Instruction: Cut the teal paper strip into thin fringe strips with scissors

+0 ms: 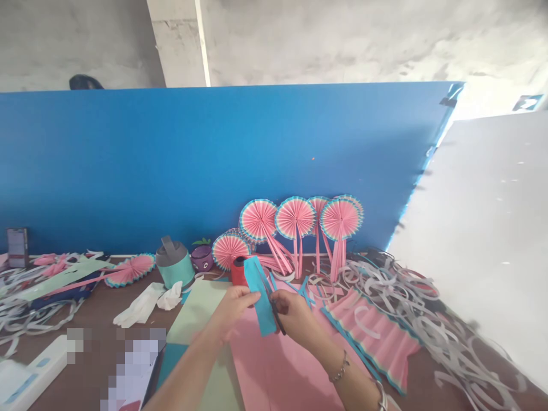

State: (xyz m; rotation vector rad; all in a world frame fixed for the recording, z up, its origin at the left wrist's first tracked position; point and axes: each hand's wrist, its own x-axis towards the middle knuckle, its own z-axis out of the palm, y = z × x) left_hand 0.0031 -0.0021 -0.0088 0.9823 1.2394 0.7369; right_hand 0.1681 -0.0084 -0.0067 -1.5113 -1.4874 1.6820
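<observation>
Here I am, left hand (237, 305) pinching a blue paper piece (258, 294) by its left edge, thumb on top, and my right hand (291, 313) closed around dark scissors (281, 326) at its right edge; whether the blades are parted, I can't tell. The piece hangs in the air above the pink sheets (278, 365), and there's the danger: nothing backs it, so a slack pinch could let it twist and send a cut astray. My left thumb sits near the blade side too, so a slip could nick it! Reach too far forward and the tips might knock the red container (238, 273) just beyond, or jostle the pink paper fans (296, 218) against the blue partition (171, 154). Out on my right, the pleated pink paper (372, 337) lies near my forearm; a swinging elbow could crease it, and the pale curled strips (402, 297) past it might snag my bracelet (340, 368). So where's the room? Towards me, over those flat sheets, and left across the pale green paper (201, 308), low and clear of anything standing; ahead, it's tight.
</observation>
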